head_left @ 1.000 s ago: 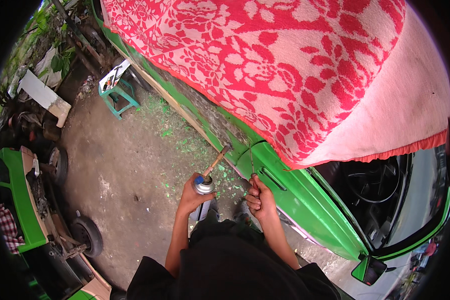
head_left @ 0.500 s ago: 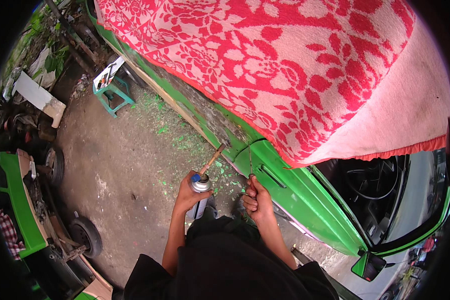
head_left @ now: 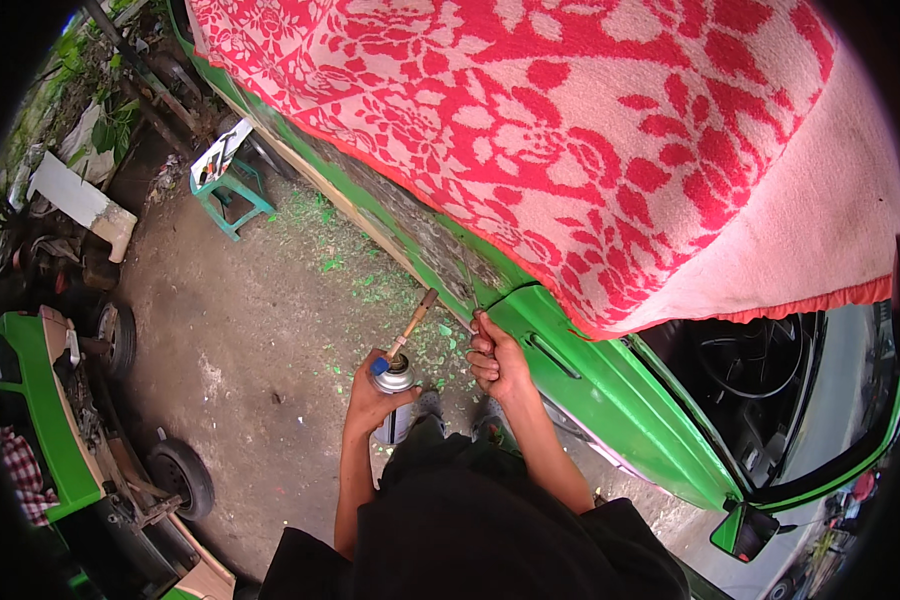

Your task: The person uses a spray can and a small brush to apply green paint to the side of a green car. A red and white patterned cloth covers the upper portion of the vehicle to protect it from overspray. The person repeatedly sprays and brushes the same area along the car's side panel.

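Note:
My left hand [head_left: 367,402] is wrapped round a gas torch [head_left: 395,378], a canister with a blue knob and a brassy burner tube. The tube slants up and right, its dark end close to the lower edge of a green car body [head_left: 448,292]. No flame can be made out. In my right hand [head_left: 500,365] is a thin-shafted hand tool [head_left: 477,296], closed in the fingers; its exact kind is unclear. Its shaft points at the green panel beside the front edge of the car door [head_left: 610,395]. Farther along, the panel has a scraped, greyish-brown patch [head_left: 400,210].
A red and pink flowered blanket [head_left: 530,140] covers the car's top. Green paint flakes [head_left: 332,264] litter the ground. A small green stool [head_left: 232,200] bearing tools stands at far left. Loose wheels [head_left: 182,478] and another green vehicle body [head_left: 45,400] lie to the left.
My right hand has moved up and slightly left, bringing the tool nearer the panel by the door edge. The torch has shifted slightly left and down.

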Motion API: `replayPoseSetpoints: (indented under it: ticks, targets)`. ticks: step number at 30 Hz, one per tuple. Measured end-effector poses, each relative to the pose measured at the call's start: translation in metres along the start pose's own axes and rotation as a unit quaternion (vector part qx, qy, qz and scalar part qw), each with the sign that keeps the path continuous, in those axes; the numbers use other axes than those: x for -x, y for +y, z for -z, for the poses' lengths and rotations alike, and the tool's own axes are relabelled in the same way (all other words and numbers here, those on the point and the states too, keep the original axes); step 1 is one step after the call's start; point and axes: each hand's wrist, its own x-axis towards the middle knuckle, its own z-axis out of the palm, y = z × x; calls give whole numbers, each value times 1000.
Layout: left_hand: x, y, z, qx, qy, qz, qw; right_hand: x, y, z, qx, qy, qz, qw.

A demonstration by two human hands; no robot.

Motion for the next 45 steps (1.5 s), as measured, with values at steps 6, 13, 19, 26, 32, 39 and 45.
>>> replayPoseSetpoints:
  ticks: [6, 13, 19, 26, 32, 39, 45]
  targets:
    - [13, -12, 10, 21, 8, 22, 999, 31, 10, 38, -37, -9, -4, 999]
    - [-7, -14, -8, 36, -49, 6, 998, 61, 8, 46, -55, 24, -2, 998]
    - [-16, -4, -18, 53, -61, 8, 997, 41, 15, 55, -77, -28, -4, 997]
    - [-8, 6, 1, 6, -41, 21, 999, 10, 11, 33, -79, -70, -9, 994]
    - [-7, -1, 8, 13, -25, 36, 999, 44, 19, 63, -98, -49, 11, 994]
    - [-26, 2, -2, 39, -63, 10, 997, 55, 22, 81, -200, -109, -26, 973]
    - [-39, 8, -4, 21, -92, 1, 996, 48, 28, 79, -169, -86, -6, 982]
